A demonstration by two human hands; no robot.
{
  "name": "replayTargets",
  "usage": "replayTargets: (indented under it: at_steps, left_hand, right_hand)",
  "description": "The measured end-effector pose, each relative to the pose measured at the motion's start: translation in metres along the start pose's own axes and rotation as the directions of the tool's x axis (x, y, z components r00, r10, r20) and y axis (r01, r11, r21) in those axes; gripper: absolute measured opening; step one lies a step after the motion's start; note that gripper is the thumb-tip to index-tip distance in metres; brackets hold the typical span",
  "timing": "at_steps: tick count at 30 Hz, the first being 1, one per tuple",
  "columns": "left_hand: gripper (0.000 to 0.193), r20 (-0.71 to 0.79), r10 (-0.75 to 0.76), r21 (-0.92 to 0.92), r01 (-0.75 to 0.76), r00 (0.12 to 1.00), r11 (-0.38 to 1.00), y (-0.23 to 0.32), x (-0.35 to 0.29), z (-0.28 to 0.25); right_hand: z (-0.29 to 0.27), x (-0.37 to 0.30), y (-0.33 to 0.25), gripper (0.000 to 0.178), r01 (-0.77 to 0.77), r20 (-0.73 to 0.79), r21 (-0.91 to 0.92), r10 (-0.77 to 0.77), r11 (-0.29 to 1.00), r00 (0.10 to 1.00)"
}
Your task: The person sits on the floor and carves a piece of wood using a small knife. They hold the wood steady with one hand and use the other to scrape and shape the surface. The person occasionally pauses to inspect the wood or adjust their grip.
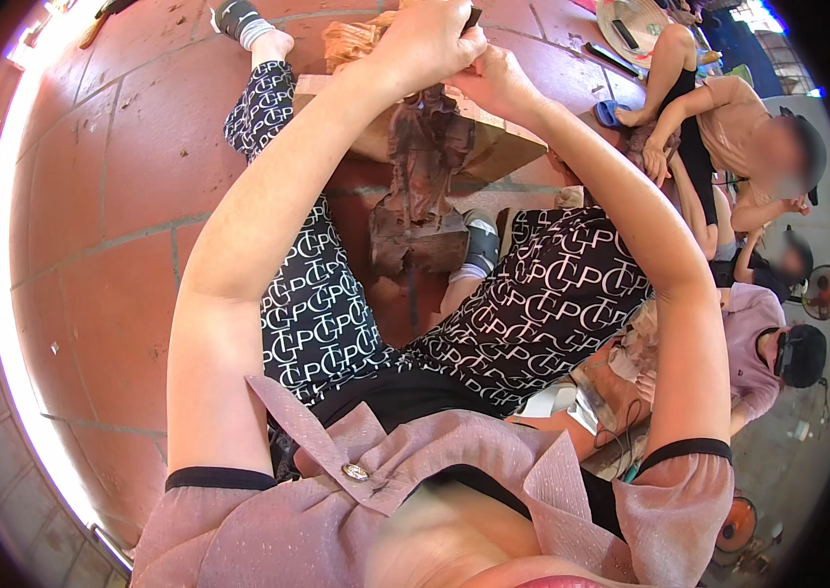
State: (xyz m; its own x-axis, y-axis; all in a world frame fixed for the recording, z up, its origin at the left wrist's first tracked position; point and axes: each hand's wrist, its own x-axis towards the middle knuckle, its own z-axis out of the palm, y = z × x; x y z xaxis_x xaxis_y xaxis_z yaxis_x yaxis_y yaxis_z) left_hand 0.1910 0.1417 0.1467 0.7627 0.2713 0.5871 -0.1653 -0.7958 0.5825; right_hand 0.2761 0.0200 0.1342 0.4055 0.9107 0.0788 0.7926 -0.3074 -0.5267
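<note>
Both hands are close together at the top, above a low wooden board. My left hand [432,44] is closed, and the end of a small dark thing [474,18] shows by its fingers. Beside it, my right hand [500,83] has its fingers pinched together; what they grip is hidden. Just under the hands, a crumpled brown sheet [425,162] hangs over the near edge of the board [498,162] and down between my knees. Whether either hand holds this sheet, I cannot tell. Left of my hands lies a yellow-orange crumpled bundle [348,44].
Red floor tiles [111,265] spread to the left. On the right, a person in a peach top [738,118] sits close, working with brown material, with others beyond. A blue slipper [612,114] and a round woven tray [635,29] lie at the upper right.
</note>
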Motion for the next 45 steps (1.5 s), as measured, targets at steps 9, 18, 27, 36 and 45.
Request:
replayTargets:
  at_steps: [9, 18, 27, 36, 45]
  left_hand:
    - [0.027, 0.042, -0.076, -0.016, 0.077, 0.996, 0.997, -0.022, 0.002, 0.008]
    - [0.026, 0.011, -0.105, -0.069, 0.105, 0.994, 0.992, -0.007, -0.008, -0.01]
    - [0.024, 0.191, -0.286, -0.278, 0.331, 0.939, 0.902, -0.012, 0.002, -0.017]
    - [0.024, 0.239, -0.4, -0.48, 0.465, 0.885, 0.743, -0.033, -0.012, -0.017]
    - [0.021, 0.141, -0.422, -0.702, 0.391, 0.896, 0.595, -0.066, -0.031, -0.008]
  right_hand:
    - [0.009, 0.0, -0.001, 0.034, 0.182, -0.121, -0.055, -0.187, 0.982, 0.975]
    - [0.009, -0.001, -0.014, 0.037, 0.187, -0.228, -0.283, -0.256, 0.941, 0.94]
    - [0.003, 0.004, -0.015, 0.026, 0.121, -0.03, -0.199, -0.13, 0.973, 0.991]
    - [0.009, 0.008, -0.018, 0.018, 0.351, -0.064, -0.314, -0.388, 0.882, 0.919]
    - [0.007, 0.015, -0.029, 0.017, 0.36, 0.043, -0.472, -0.386, 0.805, 0.921]
